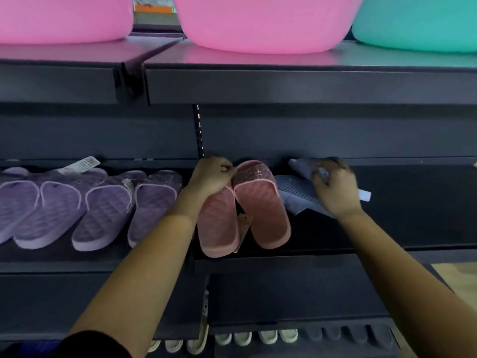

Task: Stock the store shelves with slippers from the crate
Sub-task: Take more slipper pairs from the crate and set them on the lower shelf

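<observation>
Middle shelf (402, 218), centre of view: your left hand (214, 177) is closed over the strap end of the left pink slipper (216, 226), fingers curled round its upper edge. That slipper lies sole-down on the shelf with its heel toward 6 o'clock. The right pink slipper (260, 202) lies just beside it at 3 o'clock, the two touching along their inner sides.

Your right hand (333, 189) is at 3 o'clock from the pink pair, well apart from your left hand. Its fingers are curled onto a blue-grey slipper (294, 192), which rests on the same shelf touching the right pink slipper's outer edge. The hand is motion-blurred. Whether it holds a single slipper or a pair cannot be told. A white tag (365, 195) shows at the hand's 3 o'clock side.

At 9 o'clock from your left hand, a row of purple slippers (103, 208) lies side by side on that shelf level, heels outward. One carries a paper label (80, 164) at its toe end.

At 12 o'clock, the top shelf (284, 83) carries two pink basins (258, 21) and a teal basin (418, 21) toward 1 o'clock.

At 6 o'clock, the lower shelf shows cream slippers (258, 337) with dark slippers (343, 332) beside them toward 3 o'clock.
</observation>
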A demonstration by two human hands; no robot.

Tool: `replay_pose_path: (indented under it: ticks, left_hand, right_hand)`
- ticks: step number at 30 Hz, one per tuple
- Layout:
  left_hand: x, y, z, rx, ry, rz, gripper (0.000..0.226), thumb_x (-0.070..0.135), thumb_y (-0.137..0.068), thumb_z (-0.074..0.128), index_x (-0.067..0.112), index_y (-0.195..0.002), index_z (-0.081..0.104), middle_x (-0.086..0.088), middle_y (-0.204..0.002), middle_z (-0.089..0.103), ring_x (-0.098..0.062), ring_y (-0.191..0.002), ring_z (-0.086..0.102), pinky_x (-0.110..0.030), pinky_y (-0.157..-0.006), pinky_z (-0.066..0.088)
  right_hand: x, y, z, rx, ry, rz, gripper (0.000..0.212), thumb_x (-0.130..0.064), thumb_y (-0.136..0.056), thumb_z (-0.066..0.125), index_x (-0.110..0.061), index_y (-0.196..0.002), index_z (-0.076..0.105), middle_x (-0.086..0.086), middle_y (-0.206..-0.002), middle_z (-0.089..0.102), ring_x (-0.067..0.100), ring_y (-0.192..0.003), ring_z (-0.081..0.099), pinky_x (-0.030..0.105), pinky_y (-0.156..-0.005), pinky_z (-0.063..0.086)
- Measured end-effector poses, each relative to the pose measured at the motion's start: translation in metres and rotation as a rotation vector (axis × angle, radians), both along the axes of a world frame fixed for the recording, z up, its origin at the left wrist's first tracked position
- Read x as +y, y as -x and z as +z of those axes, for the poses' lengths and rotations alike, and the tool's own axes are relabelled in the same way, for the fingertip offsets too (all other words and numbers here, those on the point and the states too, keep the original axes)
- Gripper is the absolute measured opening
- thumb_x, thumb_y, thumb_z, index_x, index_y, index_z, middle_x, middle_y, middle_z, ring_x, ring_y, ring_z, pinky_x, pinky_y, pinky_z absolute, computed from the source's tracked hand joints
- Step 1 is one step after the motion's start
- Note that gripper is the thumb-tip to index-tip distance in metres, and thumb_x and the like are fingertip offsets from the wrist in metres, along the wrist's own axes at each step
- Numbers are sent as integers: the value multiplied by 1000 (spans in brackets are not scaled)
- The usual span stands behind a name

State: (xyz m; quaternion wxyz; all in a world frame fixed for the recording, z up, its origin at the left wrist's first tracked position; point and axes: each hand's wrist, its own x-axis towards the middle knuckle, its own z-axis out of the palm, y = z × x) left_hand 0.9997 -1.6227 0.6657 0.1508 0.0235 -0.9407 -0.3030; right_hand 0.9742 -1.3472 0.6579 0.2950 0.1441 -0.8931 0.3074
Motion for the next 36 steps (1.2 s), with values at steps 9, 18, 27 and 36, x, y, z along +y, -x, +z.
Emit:
replay_pose_path:
  ticks: [9, 18, 27, 36]
  left_hand:
    - [-41, -18, -15, -208, 194, -150, 93, 83, -61, 45, 31, -138, 45, -1, -138, 49, -23, -127, 46, -39, -106, 36]
    - [-81, 1, -15, -154, 228, -271, 60, 38, -81, 71, 18, -134, 53, -3, -136, 49, -20, -126, 45, -25, -104, 34]
    - [-76, 3, -27, -202, 275, -266, 57, 53, -90, 49, 23, -138, 47, 3, -149, 38, -16, -136, 36, -29, -112, 27]
    - [-34, -2, -17, 65, 304, -147, 49, 47, -96, 31, 19, -126, 57, -7, -126, 57, -30, -112, 56, -39, -93, 45]
  right_hand:
    - [-89, -9, -5, -113, -141, 223, 37, -5, -75, 61, -15, -109, 68, 14, -95, 71, 34, -85, 65, 33, -72, 51]
    - [-113, -9, -8, -150, -225, 129, 25, -9, -81, 57, -12, -105, 62, 14, -86, 69, 36, -80, 63, 31, -63, 42]
    - [-120, -12, -30, -271, -291, 130, 37, -7, -83, 52, -13, -119, 58, 15, -91, 70, 35, -83, 66, 40, -68, 54]
    - [-92, -22, -2, -119, -6, 169, 20, -20, -86, 60, -13, -103, 69, 6, -79, 72, 23, -72, 66, 30, -71, 51]
